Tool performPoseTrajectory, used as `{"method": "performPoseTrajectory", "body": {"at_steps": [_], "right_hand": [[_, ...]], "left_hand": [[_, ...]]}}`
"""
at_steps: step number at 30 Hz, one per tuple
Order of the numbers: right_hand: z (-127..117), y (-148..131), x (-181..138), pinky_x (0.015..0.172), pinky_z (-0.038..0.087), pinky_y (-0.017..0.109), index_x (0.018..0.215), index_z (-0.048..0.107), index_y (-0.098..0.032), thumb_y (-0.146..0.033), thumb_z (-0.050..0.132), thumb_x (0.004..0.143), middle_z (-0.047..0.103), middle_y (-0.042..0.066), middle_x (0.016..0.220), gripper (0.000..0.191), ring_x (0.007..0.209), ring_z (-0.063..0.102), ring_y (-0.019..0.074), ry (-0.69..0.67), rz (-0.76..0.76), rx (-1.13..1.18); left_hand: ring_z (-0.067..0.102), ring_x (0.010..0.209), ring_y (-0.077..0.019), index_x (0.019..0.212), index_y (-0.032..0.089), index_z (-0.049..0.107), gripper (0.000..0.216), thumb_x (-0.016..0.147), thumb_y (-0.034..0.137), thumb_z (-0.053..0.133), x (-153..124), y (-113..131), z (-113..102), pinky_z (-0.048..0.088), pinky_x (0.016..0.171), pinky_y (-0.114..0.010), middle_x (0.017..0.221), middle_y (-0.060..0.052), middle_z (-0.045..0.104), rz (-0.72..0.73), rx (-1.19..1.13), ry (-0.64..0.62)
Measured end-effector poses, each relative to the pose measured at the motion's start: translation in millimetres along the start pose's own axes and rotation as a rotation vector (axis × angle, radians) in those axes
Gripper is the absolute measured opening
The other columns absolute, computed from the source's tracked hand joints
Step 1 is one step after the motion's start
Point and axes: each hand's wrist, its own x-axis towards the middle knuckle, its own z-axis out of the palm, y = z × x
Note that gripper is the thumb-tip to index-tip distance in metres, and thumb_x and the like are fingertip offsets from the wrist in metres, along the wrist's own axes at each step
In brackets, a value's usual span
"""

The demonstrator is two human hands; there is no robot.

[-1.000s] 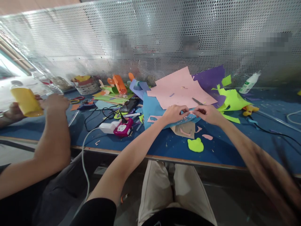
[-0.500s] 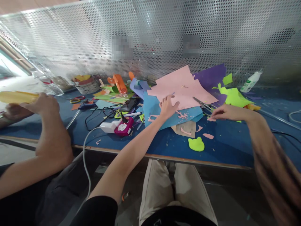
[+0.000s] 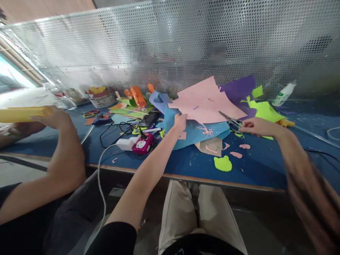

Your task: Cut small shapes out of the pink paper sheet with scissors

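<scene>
My left hand is closed on the lower left edge of a large pink paper sheet. Beneath that sheet lies blue paper strewn with thin pink scraps. The scissors rest with their blades over the sheet's right corner. At their handle loops my right hand has its fingers curled in; they appear to pinch a loop. Two small pink cut-outs, one a cloud-like piece and the other an oval, lie nearer to me. A lime-green animal-head cut-out is by the table's front.
Lime paper, purple paper and a white glue bottle are at the right. Left stand a magenta power adapter, cables, an orange bottle and a basket. A co-worker's hand holds something yellow.
My left hand has gone from lying spread on the pink sheet to gripping its lower left edge. My right hand has let go of a pink cut-out, now on the table, beside the scissors.
</scene>
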Motion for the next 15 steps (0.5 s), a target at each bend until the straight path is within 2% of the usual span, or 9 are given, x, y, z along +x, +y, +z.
{"method": "performPoseTrajectory", "body": {"at_steps": [1,3,6,8,10,13,15], "right_hand": [[2.5,-0.9,3.6,0.062,0.048,0.032,0.089,0.073,-0.023,-0.054,0.065,0.093,0.073,0.007,0.076,0.032,0.061,0.063,0.0179,0.04,-0.03,0.017],[9.6,-5.3,12.7,0.073,0.051,0.033,0.098,0.075,-0.022,-0.042,0.066,0.095,0.078,0.008,0.09,0.021,0.075,0.068,0.0204,0.201,-0.062,-0.027],[23.2,-14.8,28.1,0.086,0.052,0.034,0.112,0.075,-0.02,-0.033,0.067,0.094,0.078,0.012,0.115,0.024,0.093,0.07,0.0238,0.367,-0.072,-0.141],[30.6,-20.3,37.1,0.098,0.05,0.035,0.122,0.073,-0.016,-0.031,0.064,0.097,0.074,0.016,0.129,0.031,0.11,0.068,0.0266,0.372,-0.058,-0.222],[35.1,-23.7,43.4,0.106,0.046,0.036,0.124,0.072,-0.013,-0.031,0.06,0.1,0.071,0.019,0.132,0.033,0.122,0.064,0.0288,0.309,-0.015,-0.29],[37.2,-25.3,46.7,0.105,0.046,0.036,0.125,0.072,-0.013,-0.03,0.057,0.102,0.071,0.02,0.13,0.032,0.125,0.063,0.0296,0.235,0.037,-0.325],[37.2,-25.4,45.6,0.101,0.047,0.036,0.136,0.065,-0.012,-0.03,0.058,0.101,0.064,0.024,0.14,0.039,0.122,0.065,0.0305,0.248,0.071,-0.333]], "left_hand": [[0.072,0.099,-0.025,0.094,0.016,0.062,0.03,0.07,0.005,0.076,-1.3,-0.6,-0.1,0.055,0.095,-0.038,0.085,-0.006,0.07,-0.029,0.001,-0.03],[0.072,0.087,-0.0224,0.089,0.015,0.062,0.029,0.068,-0.001,0.073,-4.4,-1.0,0.1,0.056,0.09,-0.038,0.079,-0.005,0.07,-0.05,-0.007,-0.074],[0.07,0.081,-0.0189,0.095,0.016,0.061,0.037,0.067,-0.007,0.069,-6.9,0.3,0.5,0.054,0.088,-0.036,0.081,-0.004,0.072,-0.042,-0.032,-0.085],[0.07,0.079,-0.0176,0.098,0.017,0.06,0.04,0.068,-0.008,0.067,-6.7,1.3,0.7,0.053,0.087,-0.035,0.083,-0.003,0.073,-0.043,-0.043,-0.087],[0.069,0.077,-0.017,0.095,0.018,0.061,0.038,0.068,-0.007,0.068,-5.6,1.2,0.9,0.053,0.084,-0.034,0.081,-0.003,0.072,-0.052,-0.041,-0.097],[0.067,0.07,-0.0166,0.082,0.018,0.06,0.029,0.067,-0.004,0.071,-3.1,-0.2,1.4,0.054,0.076,-0.032,0.07,-0.001,0.067,-0.077,-0.021,-0.108],[0.064,0.065,-0.0163,0.076,0.018,0.058,0.026,0.067,-0.002,0.072,-0.3,0.3,1.1,0.055,0.071,-0.031,0.064,0.0,0.062,-0.093,-0.018,-0.106]]}}
